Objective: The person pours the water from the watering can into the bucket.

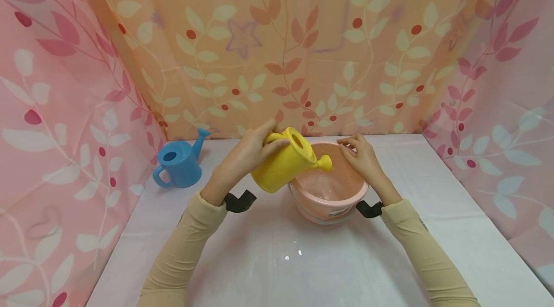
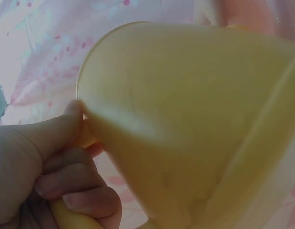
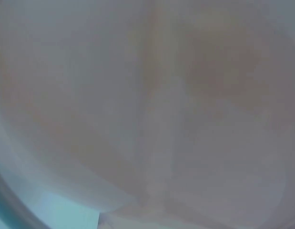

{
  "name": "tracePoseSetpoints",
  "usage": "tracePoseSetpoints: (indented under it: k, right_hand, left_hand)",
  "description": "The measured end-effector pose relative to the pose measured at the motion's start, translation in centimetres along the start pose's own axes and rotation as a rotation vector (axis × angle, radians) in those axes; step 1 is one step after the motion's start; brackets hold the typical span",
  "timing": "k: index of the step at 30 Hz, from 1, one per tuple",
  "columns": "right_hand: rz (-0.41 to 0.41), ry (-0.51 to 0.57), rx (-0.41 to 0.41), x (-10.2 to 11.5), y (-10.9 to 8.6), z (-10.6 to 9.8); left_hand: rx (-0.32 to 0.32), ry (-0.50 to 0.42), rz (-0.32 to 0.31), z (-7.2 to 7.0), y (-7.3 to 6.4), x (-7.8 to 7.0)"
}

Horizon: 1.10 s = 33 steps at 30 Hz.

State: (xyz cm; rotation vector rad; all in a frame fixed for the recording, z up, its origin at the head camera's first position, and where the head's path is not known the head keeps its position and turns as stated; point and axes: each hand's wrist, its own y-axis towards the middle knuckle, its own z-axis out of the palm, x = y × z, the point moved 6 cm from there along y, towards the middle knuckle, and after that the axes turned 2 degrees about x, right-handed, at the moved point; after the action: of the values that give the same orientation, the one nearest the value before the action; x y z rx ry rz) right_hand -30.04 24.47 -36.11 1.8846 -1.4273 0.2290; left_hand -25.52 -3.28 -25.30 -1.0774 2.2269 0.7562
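Observation:
My left hand [image 1: 259,146] grips the handle of a yellow watering can [image 1: 283,165], fingers curled round it in the left wrist view too. The can [image 2: 185,119] is tilted to the right, its spout head over the inside of a pink basin [image 1: 333,208]. At the basin's back right, my right hand [image 1: 361,155] holds the rim, thumb and fingers close together there. The right wrist view is blurred and shows only pale, hazy shapes, with no hand to make out.
A blue watering can [image 1: 179,165] stands at the back left, spout to the right. Small shiny spots [image 1: 298,252] show on the white tabletop [image 1: 329,268]. Leaf-patterned curtains [image 1: 285,47] enclose the back and both sides.

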Motion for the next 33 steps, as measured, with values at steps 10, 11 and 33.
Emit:
tracePoseSetpoints:
  k: [10,11,33]
  right_hand:
    - [-0.006,-0.001,0.003,-0.1,-0.02,-0.11]
    - [-0.004,-0.002,0.003,-0.1,0.01,-0.14]
    - [-0.009,0.012,0.001,0.09,-0.18,-0.13]
  left_hand:
    - [0.003,-0.001,0.005,0.02,0.18,0.07]
    - [0.003,-0.001,0.006,0.01,0.18,0.08]
    - [-0.003,-0.004,0.01,-0.02,-0.02,-0.02]
